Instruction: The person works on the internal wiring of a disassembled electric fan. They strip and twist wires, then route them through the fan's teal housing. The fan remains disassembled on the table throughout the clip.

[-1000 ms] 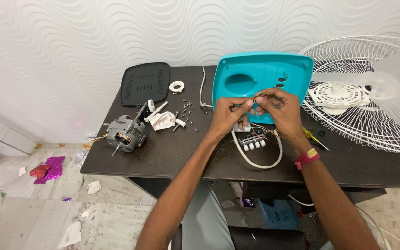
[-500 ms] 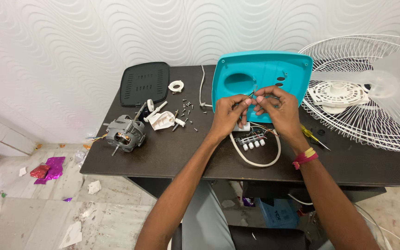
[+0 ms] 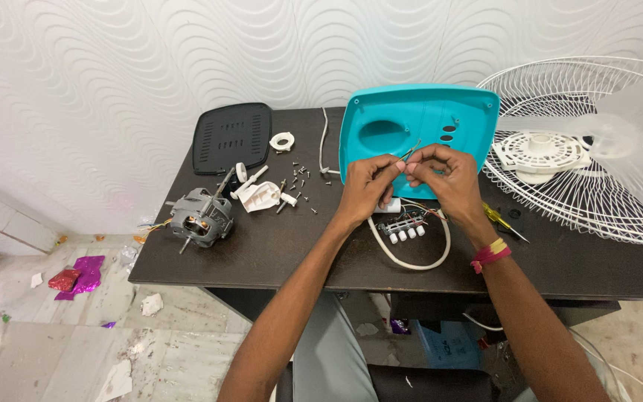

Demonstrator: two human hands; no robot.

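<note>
Hands: left hand (image 3: pixel 365 184) and right hand (image 3: pixel 444 177) met fingertip to fingertip at frame centre, both closed in a pinch on a thin wire (image 3: pixel 409 152) that rose between them.
Wire: sat just above the fingertips, in front of the teal fan housing (image 3: pixel 418 126); whether it joined anything below could not be told.
Housing: stood tilted behind the hands, centre-right of the upper half, on the dark table (image 3: pixel 277 246).
Switch block: a small switch block (image 3: pixel 403 231) with white buttons lay just below the hands, ringed by a loop of white cord (image 3: pixel 411 260).
Right wrist: carried a red and yellow band (image 3: pixel 490 253); a screwdriver (image 3: pixel 504 222) with a yellow handle lay just beside it.
Left of frame: a grey motor (image 3: pixel 199 219) rested near the table edge, with white plastic parts (image 3: pixel 258 195) and scattered screws (image 3: pixel 299 179) between it and the hands.
Upper left: a black grille cover (image 3: pixel 231 136) lay flat.
Right edge: a white fan guard (image 3: pixel 589 149) overhung the table.
</note>
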